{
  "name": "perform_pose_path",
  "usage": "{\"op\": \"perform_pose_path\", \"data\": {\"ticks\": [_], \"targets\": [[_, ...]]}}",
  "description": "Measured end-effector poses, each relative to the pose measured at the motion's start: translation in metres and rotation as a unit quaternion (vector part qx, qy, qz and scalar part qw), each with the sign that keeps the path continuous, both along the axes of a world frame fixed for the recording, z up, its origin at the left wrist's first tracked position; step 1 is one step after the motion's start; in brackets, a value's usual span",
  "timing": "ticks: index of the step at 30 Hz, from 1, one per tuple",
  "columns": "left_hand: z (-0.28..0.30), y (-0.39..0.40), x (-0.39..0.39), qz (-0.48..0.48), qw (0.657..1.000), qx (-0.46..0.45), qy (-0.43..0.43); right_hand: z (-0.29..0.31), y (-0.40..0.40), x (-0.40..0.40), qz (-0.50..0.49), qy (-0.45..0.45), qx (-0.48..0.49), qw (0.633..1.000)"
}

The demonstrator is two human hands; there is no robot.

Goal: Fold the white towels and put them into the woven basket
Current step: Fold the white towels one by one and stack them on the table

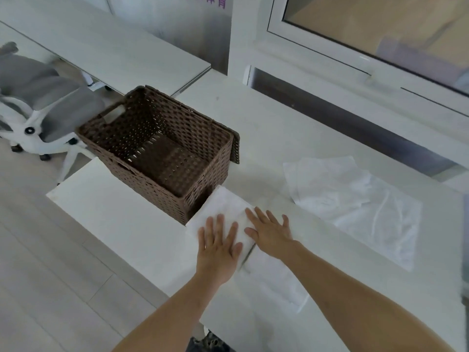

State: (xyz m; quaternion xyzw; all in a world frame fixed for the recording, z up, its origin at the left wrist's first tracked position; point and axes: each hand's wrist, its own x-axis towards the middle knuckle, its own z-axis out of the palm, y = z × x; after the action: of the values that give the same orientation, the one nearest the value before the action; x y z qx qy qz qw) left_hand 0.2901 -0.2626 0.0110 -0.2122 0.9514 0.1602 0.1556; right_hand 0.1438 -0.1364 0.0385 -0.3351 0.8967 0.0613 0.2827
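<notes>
A white towel (223,207) lies folded into a long strip on the white table, its far end touching the brown woven basket (223,161). My left hand (219,246) presses flat on the strip with straight, spread fingers. My right hand (270,231) lies flat beside it on the same towel, fingers pointing left and up. The basket is open and holds nothing that I can see. A loose pile of unfolded white towels (355,201) lies to the right on the table.
The white table (121,214) ends at its left edge just beyond the basket. A grey office chair (38,102) stands on the floor at the left. A window frame and sill (355,80) run along the far side.
</notes>
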Motion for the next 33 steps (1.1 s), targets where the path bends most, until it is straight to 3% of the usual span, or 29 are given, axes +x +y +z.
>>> {"op": "perform_pose_path", "data": {"ticks": [9,14,18,23,33], "targets": [[0.01,-0.007,0.001,-0.016,1.0,-0.013,0.002,0.005,0.002,0.002,-0.031,0.003,-0.051,0.998],[0.03,-0.01,-0.009,0.02,0.995,-0.02,0.095,0.016,0.012,0.011,-0.082,0.107,-0.192,0.972],[0.043,0.003,-0.037,-0.045,0.983,-0.031,0.173,0.024,0.051,0.008,-0.158,0.191,-0.269,0.931],[0.053,0.043,-0.085,-0.128,0.978,0.006,0.166,0.034,0.105,-0.005,-0.271,0.206,-0.267,0.902],[0.035,0.133,-0.157,-0.27,0.958,0.025,0.093,0.016,0.216,-0.026,-0.397,0.185,-0.213,0.873]]}}
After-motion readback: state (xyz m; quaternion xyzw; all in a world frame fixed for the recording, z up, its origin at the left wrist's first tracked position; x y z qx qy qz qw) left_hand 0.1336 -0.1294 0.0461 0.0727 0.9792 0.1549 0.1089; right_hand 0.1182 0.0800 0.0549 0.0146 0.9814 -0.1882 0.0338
